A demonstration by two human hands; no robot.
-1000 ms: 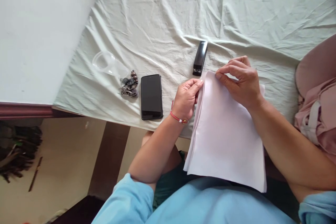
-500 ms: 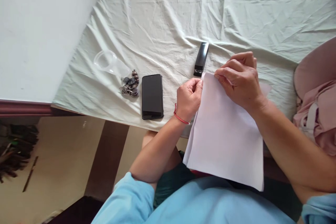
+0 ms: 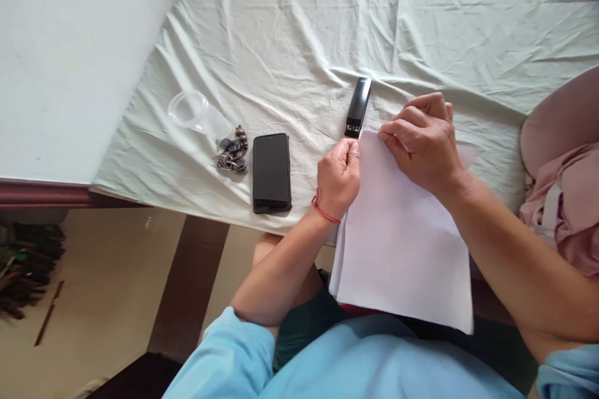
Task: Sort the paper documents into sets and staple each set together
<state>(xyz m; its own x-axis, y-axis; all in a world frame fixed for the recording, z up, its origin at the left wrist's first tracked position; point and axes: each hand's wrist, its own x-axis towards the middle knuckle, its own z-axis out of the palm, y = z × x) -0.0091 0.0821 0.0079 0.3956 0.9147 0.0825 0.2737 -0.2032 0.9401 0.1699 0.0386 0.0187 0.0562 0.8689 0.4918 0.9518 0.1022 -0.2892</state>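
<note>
Several white paper sheets (image 3: 407, 243) hang over the near table edge toward my lap, layered and slightly fanned on their left side. My left hand (image 3: 339, 176), with a red string at the wrist, pinches their upper left corner. Along the top edge, my right hand (image 3: 423, 140) grips the sheets between thumb and curled fingers. Just beyond the left corner lies a black stapler (image 3: 359, 106), its near end close to the paper; neither hand is on it.
Left of my hands, a black phone (image 3: 272, 173) lies face up. Beside it are a bunch of keys (image 3: 233, 153) and a clear plastic cup (image 3: 189, 111) on its side. A wrinkled pale cloth (image 3: 290, 25) covers the table. Pink fabric (image 3: 561, 181) sits at the right edge.
The sheets' lower edge has shifted slightly right and up. My left hand has turned a little, and my right hand has moved slightly left; both keep their hold on the paper.
</note>
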